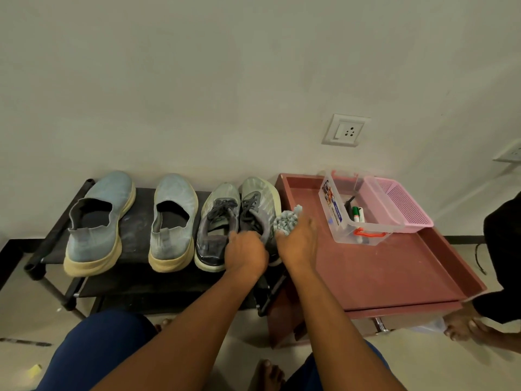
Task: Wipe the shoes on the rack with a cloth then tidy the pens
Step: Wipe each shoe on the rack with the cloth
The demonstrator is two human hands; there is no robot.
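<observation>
Against the right fingers [306, 224], the cloth [287, 221].

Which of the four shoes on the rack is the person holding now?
The rightmost grey laced shoe: the left hand grips its heel, while the right hand presses the cloth against its side.

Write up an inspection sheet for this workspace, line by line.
Surface: black shoe rack beside a reddish-brown table, both against the wall.
Job's things: two blue slip-on shoes and two grey lace-up sneakers on the rack; grey cloth; pens in a clear plastic box.
Clutter: pink basket behind the box.
Grippers: left hand holds the right sneaker; right hand grips the cloth.
Cables: nothing seen.
Surroundings: wall socket; another person's bare foot at right.
</observation>
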